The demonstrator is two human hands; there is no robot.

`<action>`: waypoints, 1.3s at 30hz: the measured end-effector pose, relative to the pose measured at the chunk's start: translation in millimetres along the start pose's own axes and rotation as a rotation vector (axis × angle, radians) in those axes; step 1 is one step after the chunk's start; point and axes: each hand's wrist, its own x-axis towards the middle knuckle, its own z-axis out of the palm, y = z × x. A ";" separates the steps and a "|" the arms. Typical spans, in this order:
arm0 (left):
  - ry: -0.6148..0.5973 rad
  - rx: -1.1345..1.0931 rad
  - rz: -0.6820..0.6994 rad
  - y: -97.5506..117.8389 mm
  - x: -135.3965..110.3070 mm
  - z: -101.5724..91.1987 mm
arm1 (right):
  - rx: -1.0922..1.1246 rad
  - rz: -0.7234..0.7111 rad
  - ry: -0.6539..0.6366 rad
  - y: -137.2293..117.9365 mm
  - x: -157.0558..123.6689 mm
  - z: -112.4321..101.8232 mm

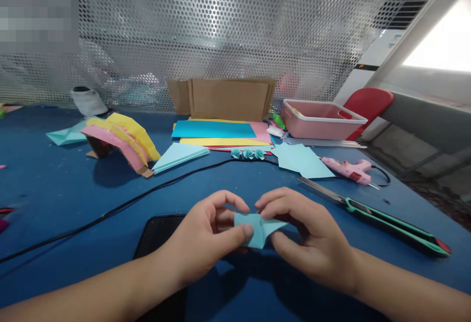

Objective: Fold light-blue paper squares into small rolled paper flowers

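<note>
A small folded piece of light blue paper (259,234) is held between my two hands above the blue table. My left hand (219,231) pinches its left part, thumb on top and fingers behind. On the other side, my right hand (307,234) grips the pointed right flap between thumb and fingers. Beyond the hands, three small light blue paper roses (248,154) stand in a row. Light blue paper sheets (303,159) lie to their right, and a stack of folded light blue triangles (180,158) to their left.
A utility knife (393,226) with its blade out lies at right, near a pink glue gun (349,169). A black cable (162,183) crosses the table. A dark phone (158,236) lies under my left forearm. Behind are a pink basket (320,125), cardboard (228,99) and a paper arch (121,138).
</note>
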 end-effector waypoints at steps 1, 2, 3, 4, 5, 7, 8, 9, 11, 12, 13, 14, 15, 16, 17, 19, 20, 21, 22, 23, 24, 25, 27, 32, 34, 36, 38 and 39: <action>-0.008 0.022 0.005 -0.5 -0.3 -0.2 | -0.016 -0.006 -0.010 -0.6 0.4 0.2; -0.013 0.043 0.007 -0.9 -0.6 -0.4 | -0.029 -0.010 -0.023 -1.2 0.8 0.4; -0.012 0.060 0.008 -1.2 -0.9 -0.6 | -0.040 -0.012 -0.039 -1.7 0.9 0.5; -0.011 0.076 0.005 -1.4 -1.1 -0.8 | -0.050 -0.011 -0.050 -2.3 0.9 0.5; -0.010 0.089 0.001 -1.5 -1.4 -0.8 | -0.057 -0.004 -0.055 -2.8 0.6 0.6; -0.016 0.107 -0.010 -1.4 -2.0 -0.5 | -0.059 0.029 -0.058 -3.4 -0.5 0.9; -0.019 0.113 -0.016 -1.2 -2.2 -0.2 | -0.055 0.049 -0.054 -3.4 -1.2 1.2; -0.022 0.117 -0.020 -1.0 -2.2 0.1 | -0.053 0.065 -0.049 -3.2 -1.9 1.4; -0.021 0.129 -0.024 -0.9 -2.0 0.6 | -0.062 0.067 -0.040 -2.6 -3.1 1.8; -0.017 0.139 -0.024 -1.1 -1.8 0.7 | -0.076 0.058 -0.034 -2.2 -3.4 1.9; -0.009 0.147 -0.024 -1.4 -1.4 0.7 | -0.091 0.044 -0.029 -1.9 -3.4 1.9; -0.002 0.152 -0.022 -1.8 -1.0 0.6 | -0.103 0.030 -0.030 -1.6 -3.2 1.9; 0.004 0.155 -0.019 -2.4 -0.6 0.3 | -0.103 0.014 -0.035 -1.5 -2.8 1.8; 0.008 0.156 -0.014 -3.0 -0.3 0.0 | -0.091 -0.004 -0.044 -1.4 -2.3 1.8; 0.009 0.153 -0.013 -3.6 0.0 -0.3 | -0.071 -0.021 -0.057 -1.4 -1.6 1.8; 0.001 0.137 -0.016 -4.2 0.4 -0.7 | -0.025 -0.049 -0.088 -1.4 -0.2 2.0; -0.003 0.123 -0.019 -4.1 0.4 -0.6 | -0.012 -0.052 -0.099 -1.3 0.3 2.3; -0.005 0.103 -0.023 -3.6 0.4 -0.4 | -0.008 -0.047 -0.105 -1.1 0.7 2.5; -0.006 0.078 -0.024 -2.9 0.3 -0.1 | -0.013 -0.035 -0.107 -0.8 1.0 2.6; -0.006 0.052 -0.022 -2.0 0.1 0.2 | -0.020 -0.021 -0.106 -0.5 1.0 2.7; -0.002 0.031 -0.021 -1.2 -0.1 0.5 | -0.028 -0.006 -0.103 -0.1 1.0 2.8; 0.000 0.013 -0.018 -0.5 -0.3 0.7 | -0.036 0.008 -0.100 0.3 0.9 2.7; -0.012 -0.014 -0.011 0.1 -0.8 0.7 | -0.050 0.034 -0.095 0.7 0.6 2.5; -0.036 -0.020 0.000 -2.1 -1.5 -0.4 | -0.028 0.054 -0.082 -1.5 -0.2 0.7; 0.000 0.024 0.024 -2.8 -1.3 -0.7 | 0.059 0.059 -0.106 -2.1 -0.2 -0.7; 0.038 0.087 0.049 -3.1 -1.3 -0.8 | 0.170 0.120 -0.134 -1.8 0.6 -1.8; 0.058 0.147 0.067 -3.2 -1.7 -0.7 | 0.293 0.252 -0.143 -0.6 2.3 -1.7; 0.059 0.169 0.069 -3.3 -2.1 -0.5 | 0.360 0.340 -0.142 0.2 3.3 -1.2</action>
